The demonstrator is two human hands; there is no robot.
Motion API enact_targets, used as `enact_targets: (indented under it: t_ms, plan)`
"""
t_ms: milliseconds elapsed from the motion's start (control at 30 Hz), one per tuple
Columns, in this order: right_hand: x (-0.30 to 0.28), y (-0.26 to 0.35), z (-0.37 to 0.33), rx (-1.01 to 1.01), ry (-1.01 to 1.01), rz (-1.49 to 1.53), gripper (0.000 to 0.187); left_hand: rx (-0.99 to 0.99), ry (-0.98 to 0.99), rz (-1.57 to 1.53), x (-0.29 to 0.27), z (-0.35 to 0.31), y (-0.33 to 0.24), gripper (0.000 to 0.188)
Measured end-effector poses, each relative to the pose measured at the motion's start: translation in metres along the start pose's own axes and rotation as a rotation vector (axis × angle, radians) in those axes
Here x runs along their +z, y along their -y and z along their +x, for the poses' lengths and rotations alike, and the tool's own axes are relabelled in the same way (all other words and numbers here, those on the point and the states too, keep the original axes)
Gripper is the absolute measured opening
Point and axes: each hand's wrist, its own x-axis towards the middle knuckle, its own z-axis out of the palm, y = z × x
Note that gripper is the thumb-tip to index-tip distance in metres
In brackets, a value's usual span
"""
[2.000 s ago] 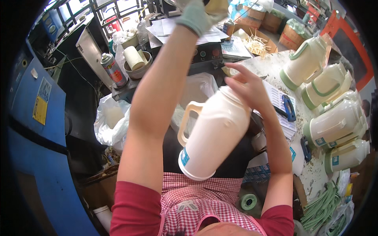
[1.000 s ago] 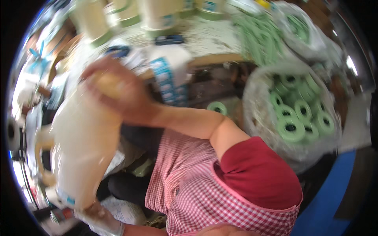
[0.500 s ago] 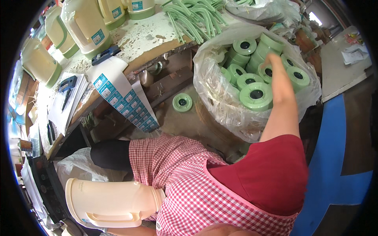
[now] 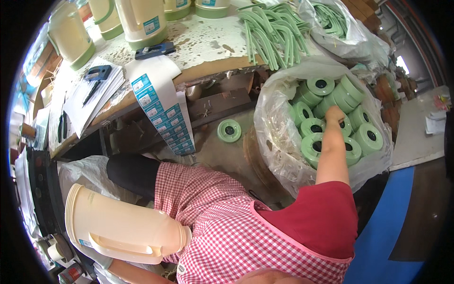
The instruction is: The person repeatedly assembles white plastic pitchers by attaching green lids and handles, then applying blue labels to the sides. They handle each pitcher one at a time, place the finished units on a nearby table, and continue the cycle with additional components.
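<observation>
My right hand [image 4: 335, 113] reaches into a clear plastic bag [image 4: 272, 137], its fingers curled at a green round plastic part [image 4: 346, 124] with a dark centre hole. Their tips are partly hidden. Several more green parts [image 4: 312, 147] fill the bag, some stacked on their sides. A cream plastic jug body [image 4: 125, 220] with a moulded handle lies tilted across my lap, its narrow end against my checked apron. My left hand [image 4: 101, 260] holds it from the near side, mostly hidden behind the jug.
Finished-looking cream jugs with green bases [image 4: 144, 28] stand on the worn worktable [image 4: 203, 42], beside green curved strips [image 4: 274, 33]. A label sheet [image 4: 165, 118] hangs over its edge. Staplers [image 4: 155, 50] and papers [image 4: 90, 102] lie there. One loose green part [image 4: 229, 130] sits below the table.
My right hand stays among the green parts, its arm a little straighter. The jug body has tipped slightly, its wide end further left and up. The view has shifted, moving the table and bag rightward.
</observation>
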Motion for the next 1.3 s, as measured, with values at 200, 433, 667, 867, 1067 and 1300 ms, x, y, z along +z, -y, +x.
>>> enact_targets:
  t_ms: [200, 433, 667, 867, 1067, 1300]
  plan:
    - [-0.239, 0.004, -0.094, -0.579, 0.058, 0.065, 0.074, 0.112, -0.171, 0.201, 0.010, -0.016, -0.007, 0.045]
    - [-0.399, 0.193, -0.479, -2.533, -0.258, 0.844, 0.065, 0.311, 0.006, 0.132, 0.110, -0.049, -0.022, 0.041]
    - [-0.304, 0.264, -0.722, -2.483, 1.574, 1.372, 0.083, 0.108, -0.171, -0.141, 0.099, -0.089, -0.077, 0.043]
    - [-0.260, 0.299, -0.769, -1.869, 2.369, 1.023, 0.079, 0.240, -0.232, -0.063, 0.096, -0.092, -0.087, 0.083]
    - [-0.243, 0.300, -0.805, -1.953, 2.430, 1.213, 0.077, 0.558, -0.269, 0.036, 0.076, -0.073, -0.069, 0.068]
    - [-0.270, 0.291, -0.778, -2.664, 1.492, 1.247, 0.090, 0.729, -0.097, 0.247, 0.059, -0.079, -0.046, 0.106]
